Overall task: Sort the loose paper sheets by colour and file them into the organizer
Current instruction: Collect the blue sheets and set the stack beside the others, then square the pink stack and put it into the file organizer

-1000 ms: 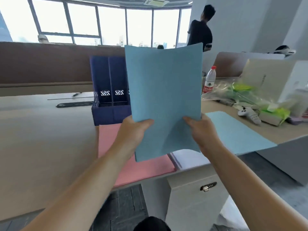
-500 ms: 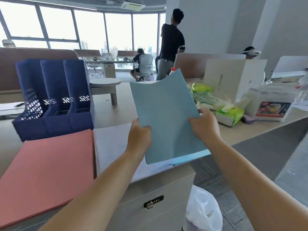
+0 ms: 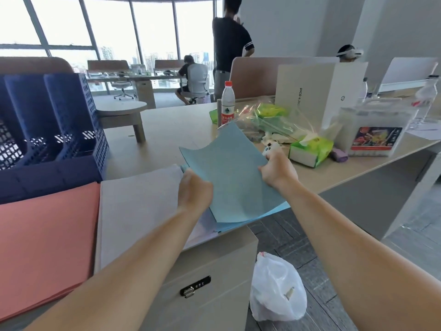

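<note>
Both hands, left (image 3: 194, 191) and right (image 3: 278, 169), gripped the blue sheet (image 3: 231, 177) by its side edges; the organizer (image 3: 51, 130) stood well off beyond the left hand.

Organizer (image 3: 51, 130) stands at far left on desk (image 3: 171, 125). In front of it lies one stack (image 3: 45, 240); a second stack (image 3: 140, 201) lies to its right. Right of that, a sheet (image 3: 235, 177) is held between left hand (image 3: 194, 191) and right hand (image 3: 278, 170) over more sheets (image 3: 260, 217). Bottle (image 3: 228, 103) stands behind sheet; tissue pack (image 3: 310, 149) to the right. Bag (image 3: 276, 287) lies on floor below.
</note>
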A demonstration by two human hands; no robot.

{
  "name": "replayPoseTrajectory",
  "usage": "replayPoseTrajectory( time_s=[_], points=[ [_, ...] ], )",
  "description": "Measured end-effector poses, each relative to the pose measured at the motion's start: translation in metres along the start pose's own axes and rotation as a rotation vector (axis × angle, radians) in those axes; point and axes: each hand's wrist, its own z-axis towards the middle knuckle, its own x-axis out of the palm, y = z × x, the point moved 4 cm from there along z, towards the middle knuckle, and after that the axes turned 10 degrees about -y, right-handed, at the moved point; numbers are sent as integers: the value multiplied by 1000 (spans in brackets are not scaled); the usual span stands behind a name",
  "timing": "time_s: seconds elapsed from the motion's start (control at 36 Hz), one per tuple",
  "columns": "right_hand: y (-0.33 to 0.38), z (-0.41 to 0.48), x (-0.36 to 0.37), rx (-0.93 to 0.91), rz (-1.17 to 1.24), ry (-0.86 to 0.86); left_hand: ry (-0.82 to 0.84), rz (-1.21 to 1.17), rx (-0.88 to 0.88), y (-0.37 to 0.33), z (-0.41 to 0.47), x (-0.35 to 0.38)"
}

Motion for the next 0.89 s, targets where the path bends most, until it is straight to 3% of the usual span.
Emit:
replayPoseTrajectory(
  time_s=[0.28, 0.58, 0.89],
  points=[
    [-20, 13, 15, 92, -87, 71, 83, 96, 29, -4, -6, 8],
    [-12, 2, 13, -28, -298, 44, 150, 187, 70, 0, 0, 14],
    [18, -26, 7, -119, -151, 12, 127, 145, 110, -11, -16, 6]
  ],
)
